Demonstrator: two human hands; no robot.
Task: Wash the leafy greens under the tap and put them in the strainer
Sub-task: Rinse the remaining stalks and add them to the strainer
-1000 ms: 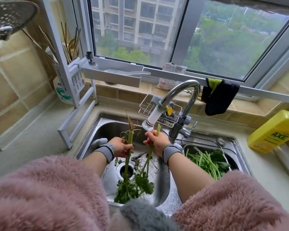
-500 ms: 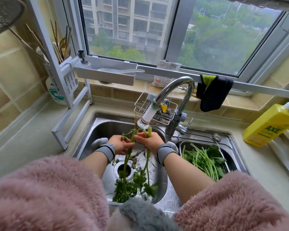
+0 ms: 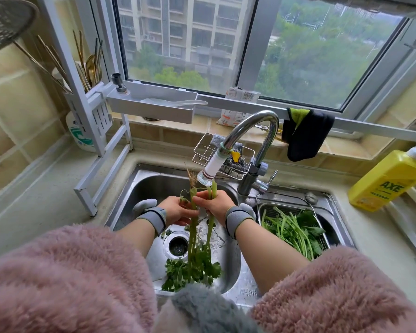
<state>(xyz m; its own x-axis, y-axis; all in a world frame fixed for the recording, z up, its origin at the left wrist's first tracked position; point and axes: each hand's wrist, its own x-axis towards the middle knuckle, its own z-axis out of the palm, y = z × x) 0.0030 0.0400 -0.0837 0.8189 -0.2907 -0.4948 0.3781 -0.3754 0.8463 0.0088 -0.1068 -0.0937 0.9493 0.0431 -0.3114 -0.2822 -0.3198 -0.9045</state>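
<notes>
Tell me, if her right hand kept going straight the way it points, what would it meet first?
Most likely the left hand: the right hand points leftward across the sink, gripping the stems, and the two hands nearly touch. Depth is hard to judge.

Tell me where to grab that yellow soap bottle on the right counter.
Grip the yellow bottle around its broad middle, coming from its sink-facing side with the right hand. It leans back toward the pump end, so a wrap around the body looks steadier than pulling the narrow pump neck.

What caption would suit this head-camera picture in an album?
Both hands, left and right, hold leafy stalks beneath the tap; washed greens fill the strainer.
</notes>
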